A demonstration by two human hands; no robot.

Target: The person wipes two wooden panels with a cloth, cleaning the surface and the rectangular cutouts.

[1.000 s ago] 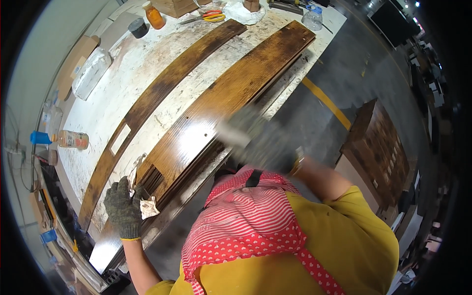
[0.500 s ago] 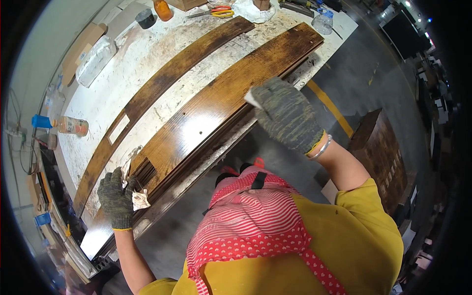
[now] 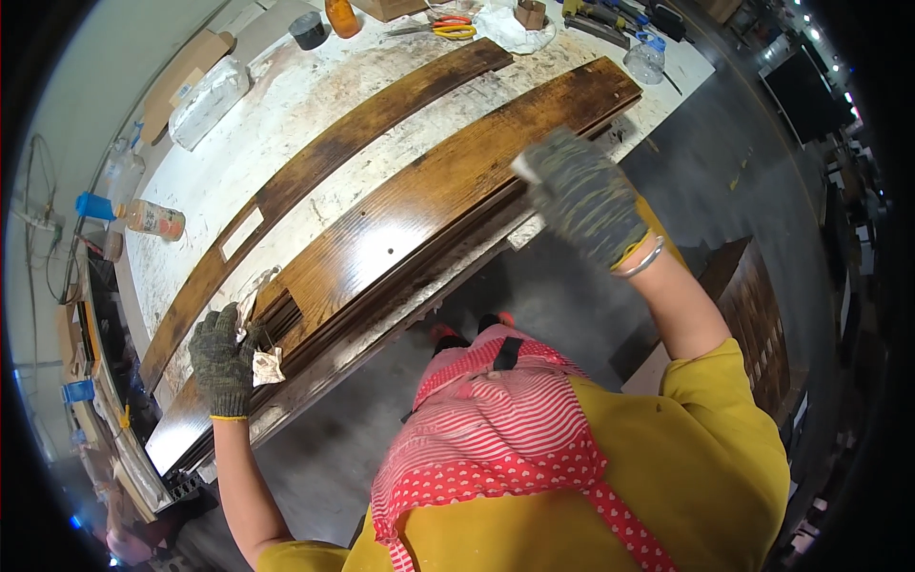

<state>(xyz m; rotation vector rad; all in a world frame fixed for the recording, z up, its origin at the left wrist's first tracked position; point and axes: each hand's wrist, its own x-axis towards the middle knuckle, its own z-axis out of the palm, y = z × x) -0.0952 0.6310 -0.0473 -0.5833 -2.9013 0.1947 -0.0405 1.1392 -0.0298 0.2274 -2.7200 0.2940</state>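
White stained table (image 3: 219,181). I see L hand (image 3: 219,357) half-curled at crumpled cloth (image 3: 268,366); if it grips, I can't tell. R hand (image 3: 586,200) is closed on white pad (image 3: 520,167), near edge of wide board (image 3: 448,176). Narrow board (image 3: 381,103) lies beyond, w/ tools (image 3: 456,31) farther.

Stacked planks (image 3: 448,181) lie on worktop (image 3: 286,124), my L fingers (image 3: 227,321) at their near-L end, R fingers (image 3: 555,157) by their R edge. Other plank (image 3: 372,114) is L of them; bottle (image 3: 152,219) further L. Behind: scissors (image 3: 429,29), w/ tub (image 3: 308,32) to their L; 2nd bottle (image 3: 645,65) at far-R corner.
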